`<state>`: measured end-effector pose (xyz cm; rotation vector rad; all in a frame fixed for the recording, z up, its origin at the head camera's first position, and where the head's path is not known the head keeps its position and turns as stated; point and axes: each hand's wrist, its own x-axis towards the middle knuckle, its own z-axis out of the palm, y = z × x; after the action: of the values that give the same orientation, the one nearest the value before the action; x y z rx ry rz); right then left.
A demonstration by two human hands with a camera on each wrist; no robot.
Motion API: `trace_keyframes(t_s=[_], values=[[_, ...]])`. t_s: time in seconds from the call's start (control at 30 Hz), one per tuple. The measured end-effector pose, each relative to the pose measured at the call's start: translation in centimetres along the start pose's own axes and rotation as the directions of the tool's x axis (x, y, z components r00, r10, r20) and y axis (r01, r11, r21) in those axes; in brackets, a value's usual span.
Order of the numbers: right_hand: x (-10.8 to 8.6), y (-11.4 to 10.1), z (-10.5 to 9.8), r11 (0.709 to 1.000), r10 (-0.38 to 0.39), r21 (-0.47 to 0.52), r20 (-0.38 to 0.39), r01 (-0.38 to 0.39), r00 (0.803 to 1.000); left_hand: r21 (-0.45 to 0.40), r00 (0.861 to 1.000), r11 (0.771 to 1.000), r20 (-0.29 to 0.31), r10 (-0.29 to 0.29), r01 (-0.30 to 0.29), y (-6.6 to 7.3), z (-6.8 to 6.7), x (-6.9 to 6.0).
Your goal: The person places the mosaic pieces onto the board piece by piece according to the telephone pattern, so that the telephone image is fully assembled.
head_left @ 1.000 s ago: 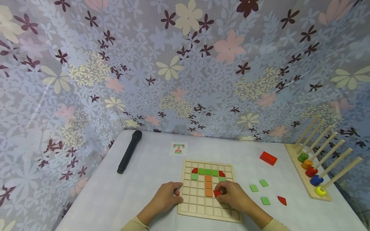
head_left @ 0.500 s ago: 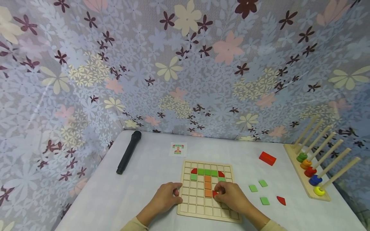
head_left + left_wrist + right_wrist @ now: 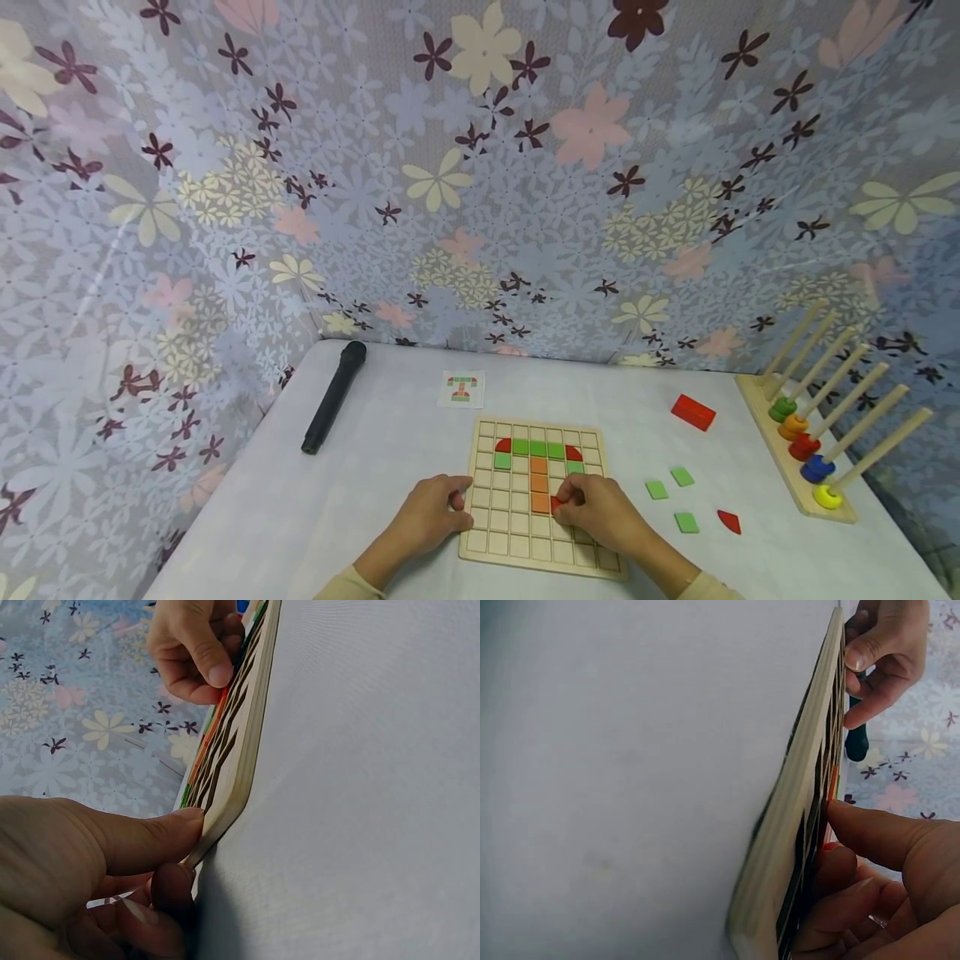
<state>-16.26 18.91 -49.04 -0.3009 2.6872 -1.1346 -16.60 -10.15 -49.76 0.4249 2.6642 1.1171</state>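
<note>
A light wooden grid board (image 3: pixel 498 543) lies on the white table, with red, green and orange tiles set in its cells. At its left edge my left hand (image 3: pixel 429 512) grips the rim; in the left wrist view the thumb (image 3: pixel 169 832) lies on top, with curled fingers at the side. My right hand (image 3: pixel 600 510) is over the board's right half. Its thumb and fingertips pinch a red tile (image 3: pixel 555 504) beside the lowest orange tile (image 3: pixel 540 502). The fingers cover most of that red tile, and the hand hides some cells behind it.
Right of the board lie several green square tiles (image 3: pixel 686 522) and a red quarter-round tile (image 3: pixel 729 522). Farther back are a red block (image 3: pixel 693 412) and a peg stand with coloured rings (image 3: pixel 798 458). A pattern card (image 3: pixel 461 389) and black microphone (image 3: pixel 334 400) lie behind and left.
My right hand has shifted slightly left with the red tile, which now sits against the orange column and shows less. My left hand stays at the board's edge.
</note>
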Motion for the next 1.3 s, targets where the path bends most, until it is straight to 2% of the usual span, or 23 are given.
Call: trace_keyframes(t_s=[0.13,0.23,0.3,0.4,0.47,0.57,0.63,0.73,0.83,1.0,1.2,1.3], values=[[-0.3,0.3,-0.8,1.0,0.012,0.022,0.005,-0.012,1.0,-0.002,1.0,1.0,-0.003,-0.002,0.002,0.0,0.0,0.0],[-0.8,1.2,-2.3,0.996,0.044,0.084,-0.008,-0.043,0.999,-0.007,1.0,1.0,-0.003,0.0,0.0,0.0,0.0,0.0],[-1.4,2.2,-4.0,0.984,0.086,0.156,-0.015,-0.082,0.996,-0.011,1.0,1.0,-0.003,0.001,-0.001,0.1,0.0,0.0],[-2.7,3.9,-6.9,0.947,0.174,0.28,-0.04,-0.156,0.984,-0.004,1.0,1.0,-0.004,0.003,-0.003,0.0,0.0,0.0],[-3.7,5.3,-8.9,0.915,0.252,0.341,-0.065,-0.216,0.965,-0.001,1.0,1.0,-0.005,0.008,-0.008,0.0,0.0,0.0],[-5.4,7.6,-11.7,0.878,0.357,0.38,-0.115,-0.291,0.927,-0.004,1.0,1.0,-0.004,0.018,-0.018,0.0,0.0,0.0],[-6.3,9.3,-13.2,0.861,0.412,0.383,-0.14,-0.335,0.9,-0.002,1.0,1.0,-0.001,0.02,-0.02,0.0,0.0,0.0],[-7.1,11.5,-14.9,0.842,0.464,0.379,-0.146,-0.384,0.874,-0.001,1.0,1.0,0.003,0.017,-0.017,-0.1,0.0,0.1],[-7.5,13.2,-15.7,0.818,0.505,0.376,-0.109,-0.434,0.856,-0.003,1.0,1.0,0.012,0.016,-0.016,0.0,-0.2,0.1],[-7.7,14.8,-15.8,0.786,0.556,0.345,-0.035,-0.512,0.83,-0.021,0.999,1.0,0.035,0.006,-0.005,0.2,-0.4,0.2],[-7.6,15.4,-15.3,0.814,0.549,0.233,-0.005,-0.533,0.836,-0.072,0.999,0.997,0.05,-0.017,0.02,0.2,-0.4,0.3],[-7.6,15.4,-14.8,0.821,0.552,0.167,0.011,-0.546,0.834,-0.068,0.999,0.997,0.051,-0.017,0.021,0.1,-0.3,0.3]])
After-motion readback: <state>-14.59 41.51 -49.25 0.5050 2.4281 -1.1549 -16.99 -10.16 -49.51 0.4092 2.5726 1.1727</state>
